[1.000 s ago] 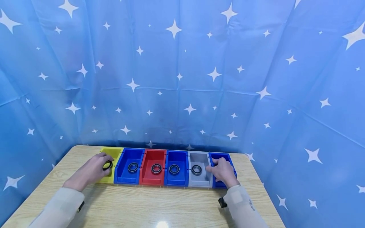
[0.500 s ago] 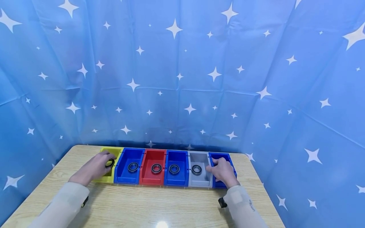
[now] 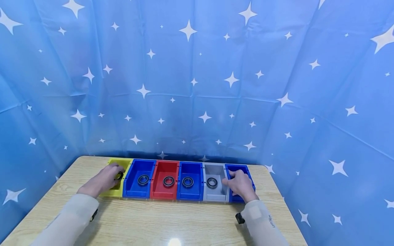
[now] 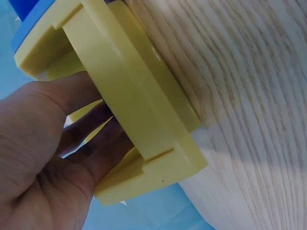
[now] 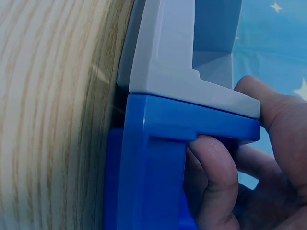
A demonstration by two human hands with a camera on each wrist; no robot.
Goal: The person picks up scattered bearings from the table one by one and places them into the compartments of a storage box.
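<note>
My left hand [image 3: 106,177] reaches into the yellow bin [image 3: 125,164] at the row's left end and holds a dark ring bearing [image 3: 119,175], tilted, by its edge. The left wrist view shows my left hand [image 4: 62,139] with its fingers behind the bin's front wall [image 4: 120,81]; the bearing is hidden there. At the right end, my right hand [image 3: 241,184] grips the shared side wall between the grey bin [image 3: 210,197] and the right blue bin [image 3: 238,168]. In the right wrist view, the thumb lies on the grey side and curled fingers [image 5: 216,167] on the blue side.
Between the hands stand a blue bin [image 3: 135,194], a red bin [image 3: 163,195] and another blue bin [image 3: 190,196]. Each of these and the grey bin holds one bearing [image 3: 212,183] lying flat. The wooden table [image 3: 154,225] extends in front; a starry blue curtain [image 3: 191,68] hangs behind.
My left hand has moved slightly right and farther into the yellow bin, bringing the bearing with it. The right hand keeps its grip in the same place.
</note>
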